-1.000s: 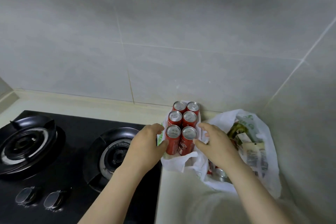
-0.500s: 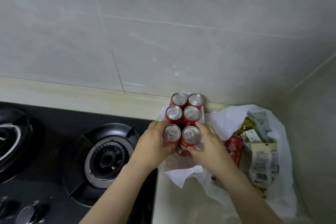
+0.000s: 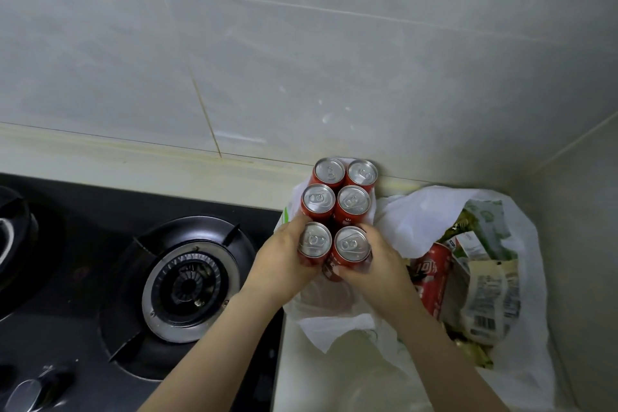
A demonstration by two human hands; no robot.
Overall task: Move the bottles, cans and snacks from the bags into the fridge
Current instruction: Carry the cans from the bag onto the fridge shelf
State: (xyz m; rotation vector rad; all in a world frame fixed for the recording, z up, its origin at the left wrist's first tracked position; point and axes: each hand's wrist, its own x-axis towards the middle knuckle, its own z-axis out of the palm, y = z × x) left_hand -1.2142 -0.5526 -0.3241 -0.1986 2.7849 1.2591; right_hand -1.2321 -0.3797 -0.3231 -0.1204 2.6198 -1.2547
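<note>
- Six red cans (image 3: 353,200) are seen standing upright just right of the centre of the frame. They are packed in a block two wide and three deep, with their silver tops turned to the camera.
- The block is set on a crumpled white bag (image 3: 334,328), with its far row close against the foot of the wall.
- The nearest pair is clasped from both sides. The left hand (image 3: 284,264) is curled round the front left can (image 3: 314,239), and the right hand (image 3: 378,266) is curled round the front right can (image 3: 352,243).
- The hands are held close together, with only that pair of cans between them. Whether the pair is lifted off the bag cannot be told.
- Both forearms are seen running in from the lower edge of the frame.
- To the right of the block, a second white bag (image 3: 531,328) lies open in the corner of the counter (image 3: 334,385).
- Inside it another red can (image 3: 431,281) is laid on its side. Snack packets (image 3: 491,304) are heaped just beside that can, one printed with a barcode.
- The left of the frame is filled by a black stove (image 3: 83,244), with a round burner (image 3: 190,284) near the left forearm.
- A blurred knob (image 3: 26,395) is seen in the lower left corner.
- The upper half of the frame is taken up by a grey tiled wall (image 3: 301,60).
</note>
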